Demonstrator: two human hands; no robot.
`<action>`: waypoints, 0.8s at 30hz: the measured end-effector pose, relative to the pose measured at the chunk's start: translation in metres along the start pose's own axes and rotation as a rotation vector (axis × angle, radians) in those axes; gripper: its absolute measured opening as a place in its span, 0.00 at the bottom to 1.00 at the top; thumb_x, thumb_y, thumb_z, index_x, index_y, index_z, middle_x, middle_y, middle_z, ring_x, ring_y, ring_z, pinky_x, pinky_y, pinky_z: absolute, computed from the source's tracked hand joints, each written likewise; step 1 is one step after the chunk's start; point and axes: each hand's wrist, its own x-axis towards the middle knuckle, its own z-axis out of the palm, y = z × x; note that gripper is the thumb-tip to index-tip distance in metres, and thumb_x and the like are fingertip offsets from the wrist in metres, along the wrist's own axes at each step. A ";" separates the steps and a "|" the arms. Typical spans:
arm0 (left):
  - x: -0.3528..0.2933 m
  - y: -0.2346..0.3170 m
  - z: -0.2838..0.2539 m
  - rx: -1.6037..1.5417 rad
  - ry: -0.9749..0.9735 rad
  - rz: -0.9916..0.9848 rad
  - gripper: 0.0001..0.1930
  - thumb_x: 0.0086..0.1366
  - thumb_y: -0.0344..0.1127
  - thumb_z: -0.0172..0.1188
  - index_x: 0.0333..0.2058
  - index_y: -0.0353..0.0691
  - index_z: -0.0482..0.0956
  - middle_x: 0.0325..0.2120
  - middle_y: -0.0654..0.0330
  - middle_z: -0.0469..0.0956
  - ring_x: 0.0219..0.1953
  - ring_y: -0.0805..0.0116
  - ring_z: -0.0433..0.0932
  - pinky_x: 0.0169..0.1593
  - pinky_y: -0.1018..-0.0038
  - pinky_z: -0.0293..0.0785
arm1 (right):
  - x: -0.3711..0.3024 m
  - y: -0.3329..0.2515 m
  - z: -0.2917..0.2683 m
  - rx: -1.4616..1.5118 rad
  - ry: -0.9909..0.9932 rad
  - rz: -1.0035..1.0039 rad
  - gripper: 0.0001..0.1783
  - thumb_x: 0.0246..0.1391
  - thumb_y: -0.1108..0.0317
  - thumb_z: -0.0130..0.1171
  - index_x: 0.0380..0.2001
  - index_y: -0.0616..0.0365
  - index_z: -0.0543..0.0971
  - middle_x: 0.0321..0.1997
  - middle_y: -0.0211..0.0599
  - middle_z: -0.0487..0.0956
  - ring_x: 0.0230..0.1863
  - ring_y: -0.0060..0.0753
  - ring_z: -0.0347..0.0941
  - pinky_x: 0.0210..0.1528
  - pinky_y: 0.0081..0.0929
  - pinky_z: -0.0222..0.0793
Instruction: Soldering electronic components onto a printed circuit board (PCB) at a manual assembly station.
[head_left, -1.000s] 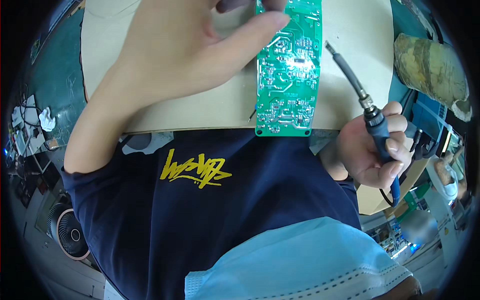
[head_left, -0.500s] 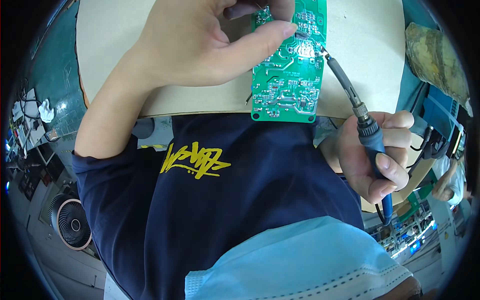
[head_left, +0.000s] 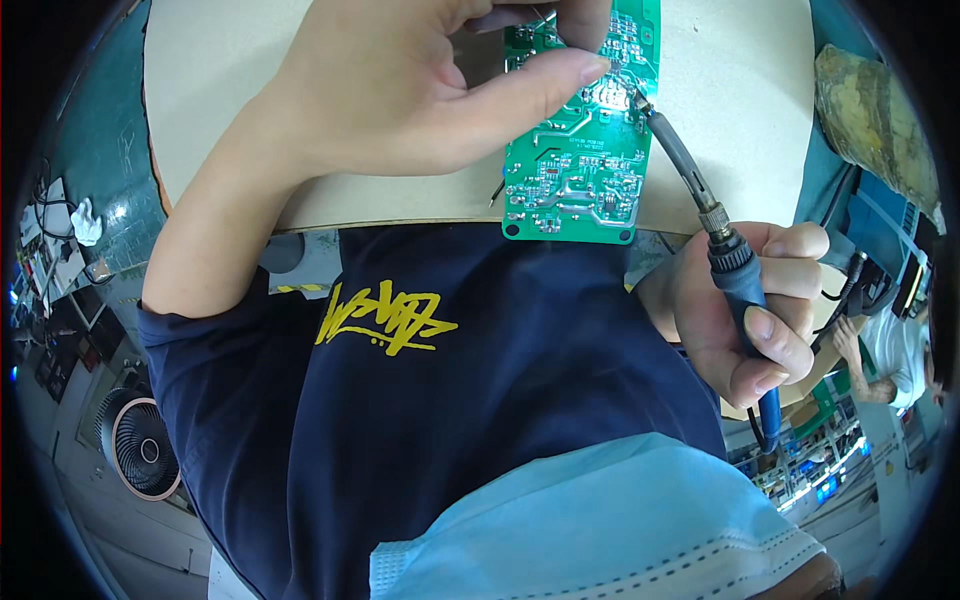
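Observation:
A green circuit board with many small soldered parts lies on the pale work surface, its near end jutting past the edge. Over its upper half is my left hand, thumb and finger brought together at the board. A thin wire-like strand shows beside those fingers; what they pinch is hidden. My right hand is closed around the blue handle of a soldering iron. The iron slants up and left, its tip at the board's right side close to my left thumb. Glare covers the spot near the tip.
The pale board-like work surface has a curved near edge. A worn yellowish-brown bundle and a blue box with black cables stand at right. At left are a crumpled white tissue and a fan. Another person is at far right.
The soldering iron has shifted slightly left, its tip a little further over the board. My left thumb has moved slightly right. The other person's arm at far right has moved.

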 end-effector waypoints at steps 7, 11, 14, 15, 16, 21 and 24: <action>-0.001 0.005 0.005 0.013 0.002 -0.020 0.04 0.53 0.23 0.66 0.25 0.35 0.80 0.21 0.57 0.74 0.25 0.61 0.70 0.30 0.68 0.63 | -0.002 -0.004 -0.003 -0.014 -0.003 0.015 0.23 0.69 0.49 0.46 0.32 0.56 0.78 0.18 0.24 0.60 0.22 0.27 0.59 0.37 0.35 0.53; 0.003 0.007 0.008 0.015 -0.011 0.018 0.04 0.53 0.23 0.66 0.25 0.35 0.80 0.21 0.57 0.74 0.25 0.61 0.70 0.31 0.67 0.63 | -0.003 -0.006 -0.006 -0.015 0.005 0.012 0.22 0.68 0.50 0.46 0.32 0.56 0.78 0.18 0.24 0.60 0.22 0.27 0.59 0.37 0.35 0.53; 0.006 0.010 0.008 0.067 -0.026 0.069 0.03 0.52 0.23 0.66 0.25 0.35 0.80 0.21 0.57 0.74 0.25 0.60 0.70 0.32 0.66 0.64 | -0.003 -0.006 -0.007 -0.017 0.001 0.014 0.22 0.68 0.50 0.46 0.32 0.56 0.78 0.18 0.24 0.60 0.22 0.27 0.59 0.37 0.35 0.54; 0.007 0.011 0.007 0.082 -0.031 0.081 0.03 0.52 0.23 0.66 0.25 0.35 0.80 0.21 0.57 0.75 0.25 0.60 0.70 0.32 0.66 0.64 | -0.003 -0.006 -0.007 -0.018 0.000 0.018 0.22 0.68 0.50 0.46 0.32 0.56 0.78 0.18 0.24 0.60 0.22 0.27 0.59 0.37 0.35 0.54; 0.008 0.011 0.007 0.086 -0.035 0.084 0.04 0.52 0.24 0.66 0.24 0.36 0.80 0.21 0.57 0.75 0.25 0.60 0.70 0.32 0.66 0.64 | -0.003 -0.006 -0.007 -0.018 0.001 0.018 0.22 0.68 0.50 0.46 0.32 0.56 0.78 0.18 0.24 0.60 0.22 0.27 0.59 0.38 0.36 0.54; 0.008 0.010 0.005 0.079 -0.051 0.052 0.04 0.52 0.24 0.67 0.24 0.36 0.79 0.20 0.58 0.75 0.25 0.60 0.70 0.33 0.66 0.64 | -0.002 -0.006 -0.008 -0.026 -0.005 0.024 0.22 0.68 0.50 0.47 0.31 0.55 0.78 0.18 0.24 0.60 0.23 0.27 0.59 0.38 0.36 0.54; 0.005 0.007 0.006 0.041 -0.049 0.012 0.04 0.52 0.24 0.67 0.24 0.36 0.79 0.20 0.58 0.75 0.25 0.60 0.70 0.33 0.66 0.64 | -0.002 -0.006 -0.008 -0.022 -0.004 0.023 0.22 0.68 0.50 0.47 0.31 0.55 0.78 0.18 0.24 0.60 0.22 0.27 0.59 0.38 0.36 0.54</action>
